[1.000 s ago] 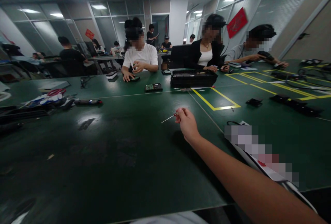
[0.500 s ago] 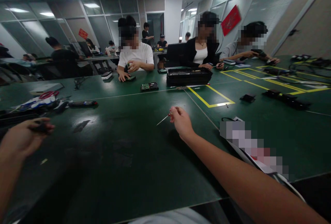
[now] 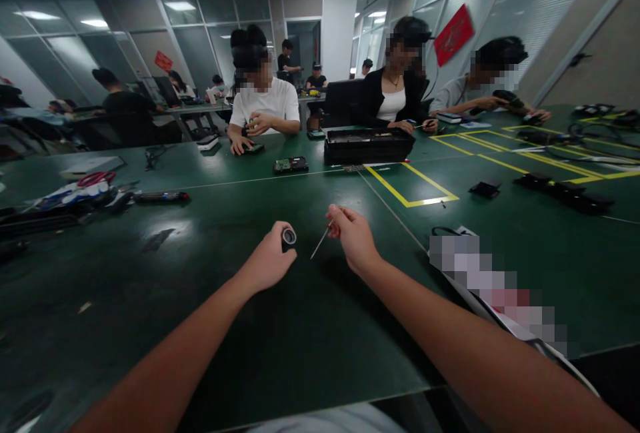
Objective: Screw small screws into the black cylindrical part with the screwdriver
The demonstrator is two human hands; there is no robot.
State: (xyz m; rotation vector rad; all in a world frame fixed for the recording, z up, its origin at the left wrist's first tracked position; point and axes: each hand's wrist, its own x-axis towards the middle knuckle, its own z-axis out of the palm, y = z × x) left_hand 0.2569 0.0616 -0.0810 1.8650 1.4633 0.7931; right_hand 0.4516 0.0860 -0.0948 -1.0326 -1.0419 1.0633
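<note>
Near the middle of the green table (image 3: 210, 346), my left hand (image 3: 270, 261) is closed around a small black cylindrical part (image 3: 289, 238) with a round, ringed end facing up. Just to its right, my right hand (image 3: 351, 236) pinches a thin screwdriver (image 3: 321, 241) between thumb and fingers. Its metal shaft points down and to the left, and its tip is apart from the black part. Both hands are above the tabletop.
A long black case (image 3: 369, 146) and a circuit board part (image 3: 291, 165) lie further back. Tools and gloves (image 3: 75, 194) are at the left, a dark screwdriver (image 3: 161, 197) beside them. Black blocks (image 3: 565, 193) and a white bag (image 3: 493, 286) lie right. Several people sit opposite.
My left hand has moved from the far left to the middle, carrying the black part beside my right hand. The screwdriver in my right hand now tilts more steeply downward.
</note>
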